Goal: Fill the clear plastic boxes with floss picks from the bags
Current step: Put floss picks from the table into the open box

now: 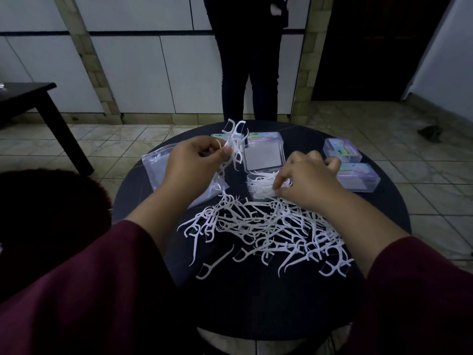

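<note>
Floss picks of white plastic (pixel 266 229) lie in a loose tangled heap across the near middle of the round black counter (pixel 256 303), spreading toward its right edge, with a few strays just short of the near edge. Two dark red sleeves (pixel 76 290) come in from the near side on either side of the heap.

Beyond the heap, near the counter's centre, sits an open clear plastic box (pixel 261 187) partly filled with white picks; its hinged lid (pixel 263 156) lies flat on the far side of it. The right hand (pixel 307 179) hovers over this box, thumb and forefinger pinching down into the picks inside, the other fingers curled. The left hand (pixel 197 162) is raised left of the lid, fingers and thumb gripping a small bunch of floss picks (pixel 234 142) that stick up and fan out above it.

Under and left of the left hand, a clear zip-top plastic bag (pixel 163 172) lies crumpled toward the counter's left edge. Toward the right edge, two closed clear plastic boxes with coloured labels (pixel 358 178) sit one behind the other. Another labelled closed box (pixel 266 138) rests near the far edge, just behind the open lid.

Past the counter, a person in dark trousers (pixel 249 73) stands on the tiled floor before a white panelled wall. A dark side table (pixel 38 98) stands at far left.
</note>
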